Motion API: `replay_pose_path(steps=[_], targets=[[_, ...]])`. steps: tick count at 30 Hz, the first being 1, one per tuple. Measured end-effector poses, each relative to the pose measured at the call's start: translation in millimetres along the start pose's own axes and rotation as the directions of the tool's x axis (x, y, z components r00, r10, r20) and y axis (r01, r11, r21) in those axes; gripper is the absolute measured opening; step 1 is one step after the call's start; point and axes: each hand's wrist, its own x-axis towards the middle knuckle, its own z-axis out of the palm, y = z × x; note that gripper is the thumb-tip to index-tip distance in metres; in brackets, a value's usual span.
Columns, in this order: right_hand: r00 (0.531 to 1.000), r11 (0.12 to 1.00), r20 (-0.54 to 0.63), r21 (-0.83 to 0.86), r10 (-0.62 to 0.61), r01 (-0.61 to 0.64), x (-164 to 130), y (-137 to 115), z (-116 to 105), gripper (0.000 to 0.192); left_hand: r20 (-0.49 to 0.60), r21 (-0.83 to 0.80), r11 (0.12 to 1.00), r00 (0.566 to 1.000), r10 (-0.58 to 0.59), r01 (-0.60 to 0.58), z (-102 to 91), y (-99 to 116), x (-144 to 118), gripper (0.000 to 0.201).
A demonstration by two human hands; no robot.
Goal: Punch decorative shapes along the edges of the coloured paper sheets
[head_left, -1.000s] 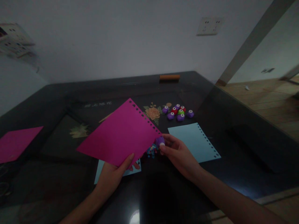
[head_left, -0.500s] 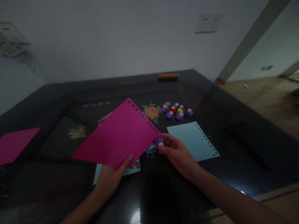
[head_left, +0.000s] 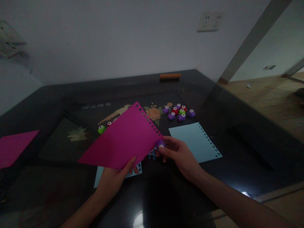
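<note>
The left hand (head_left: 114, 179) grips the magenta sheet (head_left: 123, 139) — holes already run down its whole right edge. The right hand (head_left: 180, 155) pinches a purple punch (head_left: 159, 144) at the bottom corner — little edge seems left.

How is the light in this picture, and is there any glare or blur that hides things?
Head view: dim overall, colours muted; a bright glare spot sits on the glossy dark table near the bottom edge; the wall item at upper left is blurred; the magenta paper in the left hand and the purple punch in the right hand stay readable.
</note>
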Motion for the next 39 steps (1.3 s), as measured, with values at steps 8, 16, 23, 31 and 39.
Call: replay_pose_path(steps=[8,16,23,31,39], targets=[[0.998,0.990,0.019,0.128,0.062,-0.064,1.0,1.2,1.6,0.037,0.005,-0.013,1.000,1.000,-0.015,0.015,1.2,3.1,0.6,0.043],[0.998,0.985,-0.011,0.157,0.068,-0.065,2.1,-1.3,0.8,0.037,-0.007,0.026,0.999,1.000,-0.020,0.021,-1.3,3.2,0.9,0.043],[0.998,0.988,-0.009,0.143,0.061,-0.059,1.2,-1.3,2.1,0.036,0.026,0.044,0.999,1.000,0.009,-0.010,-2.1,3.6,1.3,0.043],[1.000,0.997,-0.026,0.075,0.001,0.001,0.4,-0.5,2.2,0.036,0.032,0.013,1.000,0.999,-0.001,0.001,2.2,-1.6,0.8,0.043],[0.999,0.997,-0.040,0.070,-0.009,0.012,0.3,-0.6,2.3,0.035,0.030,0.007,1.000,0.999,0.014,-0.014,2.3,-0.3,1.3,0.046]])
